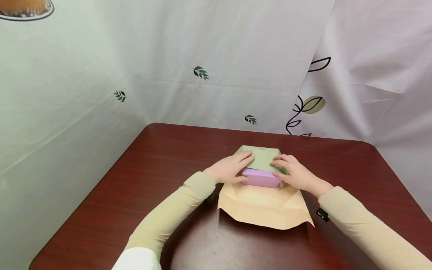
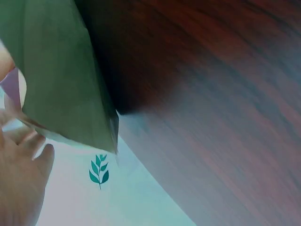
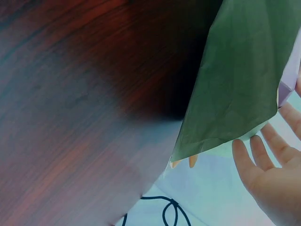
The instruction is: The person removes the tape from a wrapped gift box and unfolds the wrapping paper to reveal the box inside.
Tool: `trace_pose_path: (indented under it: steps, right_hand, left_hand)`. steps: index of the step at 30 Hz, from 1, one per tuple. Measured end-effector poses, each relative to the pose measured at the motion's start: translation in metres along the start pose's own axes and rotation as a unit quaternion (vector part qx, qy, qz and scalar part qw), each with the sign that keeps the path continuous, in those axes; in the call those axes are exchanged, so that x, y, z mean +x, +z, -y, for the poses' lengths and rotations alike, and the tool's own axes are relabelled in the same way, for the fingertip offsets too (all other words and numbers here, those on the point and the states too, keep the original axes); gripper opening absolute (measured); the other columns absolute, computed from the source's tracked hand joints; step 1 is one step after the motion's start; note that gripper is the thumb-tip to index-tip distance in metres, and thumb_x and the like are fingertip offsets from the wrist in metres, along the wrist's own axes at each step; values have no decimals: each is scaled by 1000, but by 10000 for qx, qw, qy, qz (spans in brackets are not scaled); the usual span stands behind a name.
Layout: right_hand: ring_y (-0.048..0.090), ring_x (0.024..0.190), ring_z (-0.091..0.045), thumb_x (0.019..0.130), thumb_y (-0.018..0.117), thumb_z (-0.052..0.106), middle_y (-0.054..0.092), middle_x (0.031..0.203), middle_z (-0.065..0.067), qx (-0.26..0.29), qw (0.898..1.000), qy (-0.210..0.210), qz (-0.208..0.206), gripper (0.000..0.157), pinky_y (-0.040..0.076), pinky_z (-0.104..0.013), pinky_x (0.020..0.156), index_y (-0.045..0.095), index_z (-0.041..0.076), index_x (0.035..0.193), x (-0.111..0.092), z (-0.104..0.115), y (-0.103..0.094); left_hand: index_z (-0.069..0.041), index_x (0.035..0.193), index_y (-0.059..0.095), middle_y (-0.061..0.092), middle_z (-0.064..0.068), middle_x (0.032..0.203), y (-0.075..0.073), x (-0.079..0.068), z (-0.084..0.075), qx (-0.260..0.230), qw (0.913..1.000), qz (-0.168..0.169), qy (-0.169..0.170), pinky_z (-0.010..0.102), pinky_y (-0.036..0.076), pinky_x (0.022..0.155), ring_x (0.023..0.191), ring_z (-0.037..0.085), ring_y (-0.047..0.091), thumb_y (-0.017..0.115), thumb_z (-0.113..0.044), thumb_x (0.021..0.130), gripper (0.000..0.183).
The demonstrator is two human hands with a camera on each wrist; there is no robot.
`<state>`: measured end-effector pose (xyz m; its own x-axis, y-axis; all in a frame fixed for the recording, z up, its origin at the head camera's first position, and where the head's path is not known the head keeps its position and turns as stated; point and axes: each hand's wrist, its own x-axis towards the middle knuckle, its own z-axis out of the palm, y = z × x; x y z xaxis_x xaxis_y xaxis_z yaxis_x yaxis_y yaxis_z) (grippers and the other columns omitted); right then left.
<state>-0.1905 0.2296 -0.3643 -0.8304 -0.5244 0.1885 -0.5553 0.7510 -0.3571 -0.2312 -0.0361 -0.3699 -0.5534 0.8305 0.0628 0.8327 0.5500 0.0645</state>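
On the table in the head view lies a purple box (image 1: 260, 178), partly covered by a sheet of wrapping paper (image 1: 264, 156), green outside and cream inside. The green side is folded over the box's top; its cream flap (image 1: 266, 206) spreads toward me. My left hand (image 1: 231, 168) rests on the left, fingers stretched over the green fold, thumb by the purple front. My right hand (image 1: 295, 173) mirrors it on the right, fingertips on the fold. Both wrist views show a green side of the paper (image 2: 61, 70) (image 3: 240, 75), with loosely spread fingers along its edge.
The dark red-brown wooden table (image 1: 162, 157) extends around the paper to rounded far corners. White curtains (image 1: 219, 97) with leaf prints hang behind it and along the left. A small black device (image 1: 323, 214) sits under my right wrist.
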Motion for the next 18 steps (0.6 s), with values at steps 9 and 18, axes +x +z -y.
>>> trace_pose_path:
  steps: [9,18]
  right_hand:
    - [42,119,-43,91,62,14,52,127,-22,6,10000,-49,-58,32,37,-57,97,62,1,119,1,0,5]
    - [43,119,-40,91,63,14,54,125,-21,-39,9998,-58,-192,29,39,-54,97,64,1,117,-4,-1,5]
  left_hand:
    - [-8,146,35,32,14,152,3,-15,11,2,9997,-256,32,35,29,112,141,28,30,63,-9,90,62]
    - [-7,132,53,52,13,133,-1,-15,16,-78,9904,-1335,356,34,42,102,124,27,51,53,6,90,44]
